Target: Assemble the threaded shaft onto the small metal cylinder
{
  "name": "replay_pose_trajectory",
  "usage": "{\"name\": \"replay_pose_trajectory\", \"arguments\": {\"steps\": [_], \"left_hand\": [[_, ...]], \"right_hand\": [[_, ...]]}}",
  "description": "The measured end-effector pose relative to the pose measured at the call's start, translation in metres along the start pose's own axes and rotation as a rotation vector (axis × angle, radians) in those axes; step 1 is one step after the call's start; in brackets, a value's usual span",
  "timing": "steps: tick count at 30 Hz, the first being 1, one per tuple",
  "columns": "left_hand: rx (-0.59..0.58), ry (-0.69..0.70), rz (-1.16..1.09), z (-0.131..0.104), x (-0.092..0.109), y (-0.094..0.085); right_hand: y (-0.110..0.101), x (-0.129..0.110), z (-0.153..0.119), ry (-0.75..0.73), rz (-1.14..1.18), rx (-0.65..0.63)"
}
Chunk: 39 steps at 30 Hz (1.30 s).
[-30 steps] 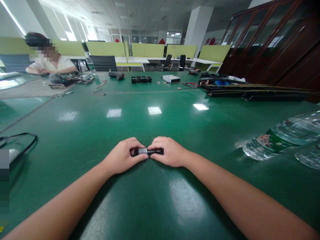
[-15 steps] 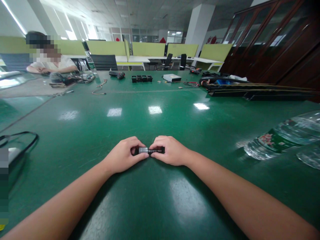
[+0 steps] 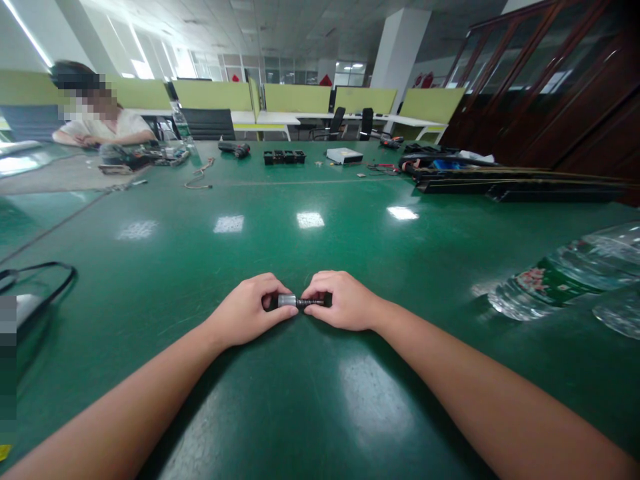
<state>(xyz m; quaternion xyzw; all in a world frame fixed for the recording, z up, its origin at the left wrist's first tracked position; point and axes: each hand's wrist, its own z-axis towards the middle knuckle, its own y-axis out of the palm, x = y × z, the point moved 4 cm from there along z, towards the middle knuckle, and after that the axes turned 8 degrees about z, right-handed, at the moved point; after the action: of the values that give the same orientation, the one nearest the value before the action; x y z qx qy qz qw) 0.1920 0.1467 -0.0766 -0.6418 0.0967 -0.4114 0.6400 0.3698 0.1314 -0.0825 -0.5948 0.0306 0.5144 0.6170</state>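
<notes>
Low over the green table, my left hand point(image 3: 245, 312) pinches a short silver metal cylinder point(image 3: 287, 301) between thumb and fingers. A dark rod with ridges like a screw thread point(image 3: 311, 303) runs rightward from the cylinder's end. My right hand point(image 3: 349, 301) is closed on this rod, thumb and forefinger meeting near the cylinder. The rod's dark outer end lies inside the curl of my right hand. Part of the cylinder's left end is hidden by my left fingers. Both pieces lie level, in one line.
Clear plastic bottles point(image 3: 565, 277) lie at the right. A black cable point(image 3: 65, 268) loops at the left edge. Farther back are a black slotted part point(image 3: 284, 157), a grey box point(image 3: 344, 156) and long black strips point(image 3: 530, 183). A person point(image 3: 105, 127) sits at the far left.
My right hand has shifted very slightly right, and a bit more of the rod shows beside the cylinder. My left hand stays in place.
</notes>
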Motion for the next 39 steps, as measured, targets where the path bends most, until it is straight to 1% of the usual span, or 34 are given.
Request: {"name": "replay_pose_trajectory", "arguments": {"steps": [16, 39], "left_hand": [[-0.019, -0.006, -0.005, -0.0007, -0.0019, 0.002], [-0.014, -0.013, -0.004, -0.0012, -0.0032, 0.0025]], "right_hand": [[-0.0001, 0.0018, -0.0003, -0.013, -0.006, 0.01], [-0.0011, 0.0025, -0.0005, -0.008, 0.001, 0.013]]}}
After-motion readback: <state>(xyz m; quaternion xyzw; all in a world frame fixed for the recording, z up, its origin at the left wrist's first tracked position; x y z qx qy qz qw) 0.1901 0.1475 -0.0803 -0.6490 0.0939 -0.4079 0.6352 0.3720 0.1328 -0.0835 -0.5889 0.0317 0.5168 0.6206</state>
